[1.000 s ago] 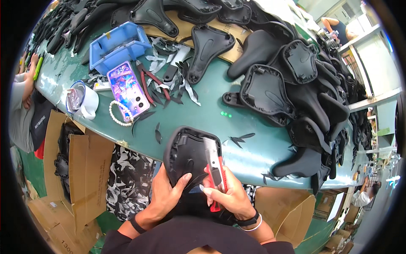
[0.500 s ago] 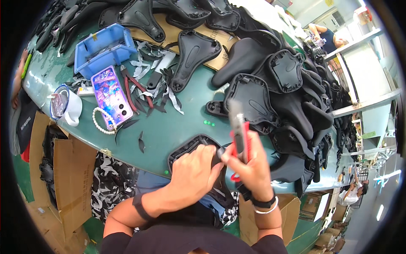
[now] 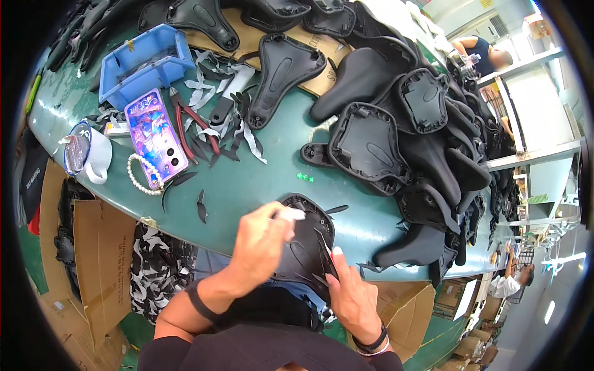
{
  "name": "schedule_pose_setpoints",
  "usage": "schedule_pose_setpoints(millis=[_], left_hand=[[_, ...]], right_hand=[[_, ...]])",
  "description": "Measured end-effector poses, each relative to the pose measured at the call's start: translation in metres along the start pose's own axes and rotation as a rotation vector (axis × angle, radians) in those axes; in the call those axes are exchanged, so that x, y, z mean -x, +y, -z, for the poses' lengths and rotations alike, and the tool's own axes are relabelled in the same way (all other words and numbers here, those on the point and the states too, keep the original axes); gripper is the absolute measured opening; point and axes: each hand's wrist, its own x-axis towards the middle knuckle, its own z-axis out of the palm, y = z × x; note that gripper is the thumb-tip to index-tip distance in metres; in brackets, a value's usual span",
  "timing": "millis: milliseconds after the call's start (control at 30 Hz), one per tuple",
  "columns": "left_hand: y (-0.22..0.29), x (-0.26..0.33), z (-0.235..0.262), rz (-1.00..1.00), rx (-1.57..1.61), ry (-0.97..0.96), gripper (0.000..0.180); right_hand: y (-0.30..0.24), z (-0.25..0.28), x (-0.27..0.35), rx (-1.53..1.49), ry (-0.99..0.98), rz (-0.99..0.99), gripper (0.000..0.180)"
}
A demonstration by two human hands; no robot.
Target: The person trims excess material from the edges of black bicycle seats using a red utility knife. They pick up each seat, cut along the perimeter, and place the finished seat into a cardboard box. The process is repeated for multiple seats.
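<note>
A black bicycle saddle (image 3: 301, 249) lies underside up at the table's near edge, partly over my lap. My left hand (image 3: 260, 247) is above its left side, fingers pinched on a small pale scrap (image 3: 292, 214), slightly blurred. At the saddle's right edge, my right hand (image 3: 354, 301) is closed around a utility knife (image 3: 331, 262). The knife's red part shows by the thumb; its blade points up along the saddle, though the exact outline is hard to make out. A dark sliver (image 3: 337, 209) lies just right of the saddle's far end.
Many black saddles (image 3: 368, 148) are piled right and far. At left are a blue bin (image 3: 145, 68), a phone (image 3: 154, 139), red-handled pliers (image 3: 185, 127), trimmed scraps (image 3: 238, 133) and a white mug (image 3: 96, 157). Cardboard boxes (image 3: 102, 266) flank me below the table.
The knife has come down from above the table to the saddle's right edge in my right hand. My left hand has shifted left off the saddle's rim, now with a pale scrap.
</note>
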Motion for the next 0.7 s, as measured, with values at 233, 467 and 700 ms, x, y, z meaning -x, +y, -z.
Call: schedule_pose_setpoints(millis=[233,467,700], left_hand=[[-0.003,0.018,0.039,-0.185,-0.565,0.189,0.037],[-0.009,0.095,0.167,0.271,-0.318,0.028,0.045],[-0.046,0.261,0.328,-0.352,0.482,1.136,0.045]], right_hand=[[0.017,-0.011,-0.038,-0.619,0.044,-0.057,0.044],[-0.037,-0.024,-0.042,-0.722,-0.024,0.498,0.042],[-0.018,-0.035,-0.035,-0.857,0.051,0.181,0.04]])
